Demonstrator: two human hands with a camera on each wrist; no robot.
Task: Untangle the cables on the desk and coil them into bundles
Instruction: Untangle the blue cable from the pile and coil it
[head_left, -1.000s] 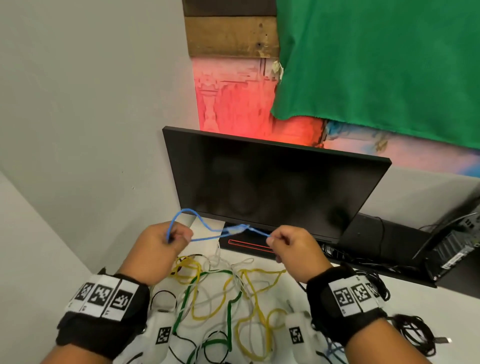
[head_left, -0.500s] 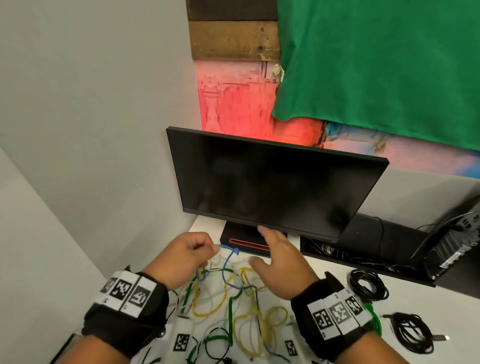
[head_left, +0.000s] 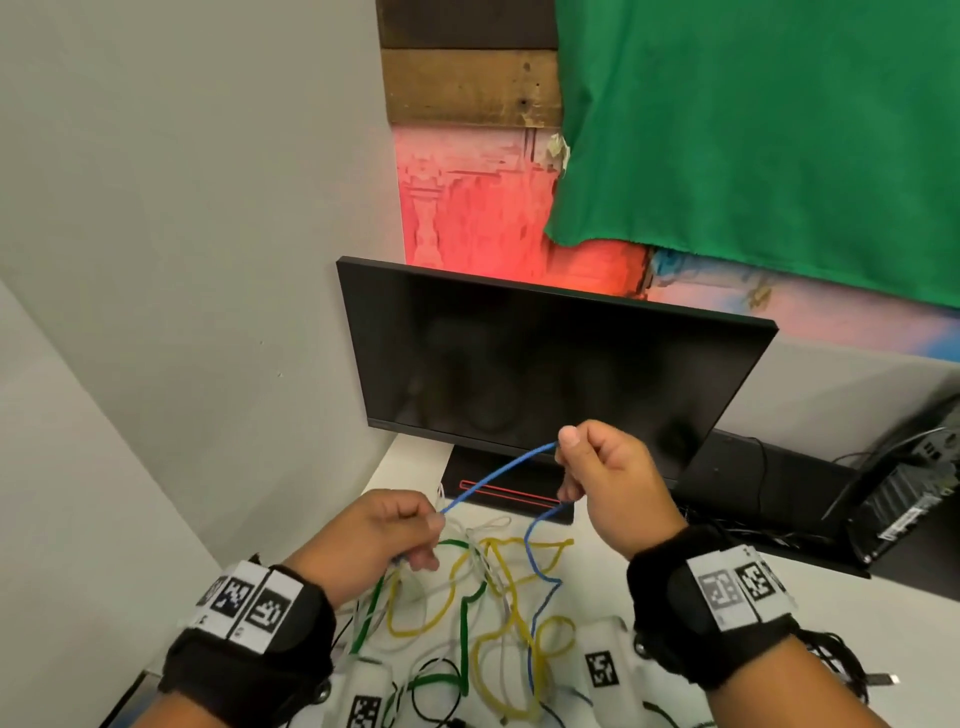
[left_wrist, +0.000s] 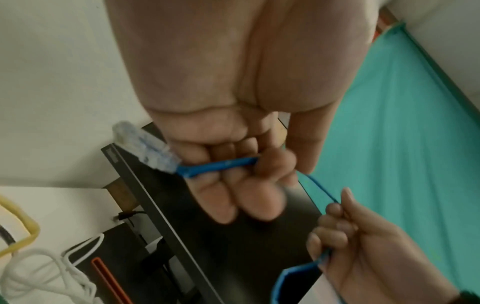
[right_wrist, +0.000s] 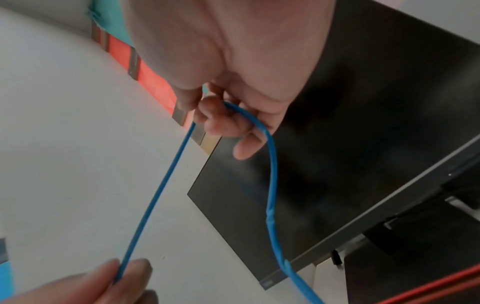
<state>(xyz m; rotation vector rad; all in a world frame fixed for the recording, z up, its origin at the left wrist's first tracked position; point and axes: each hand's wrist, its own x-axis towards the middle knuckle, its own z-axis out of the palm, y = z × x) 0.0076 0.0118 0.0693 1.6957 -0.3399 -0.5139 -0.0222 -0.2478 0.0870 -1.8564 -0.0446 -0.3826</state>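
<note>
Hands drawing one cable free of a tangle; the coiling is judged barely begun.

A thin blue network cable (head_left: 496, 470) is pinched near its clear plastic plug (left_wrist: 145, 147) by the left hand (head_left: 371, 538), and further along by the right hand (head_left: 605, 480), raised just beyond it. Below both hands, yellow, green and white cables (head_left: 483, 597) lie knotted on the white desk (head_left: 909, 623). Two black coiled bundles (head_left: 836, 660) appear finished, right of the right wrist.

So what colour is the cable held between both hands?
Blue cable, clearest in the right wrist view.
</note>
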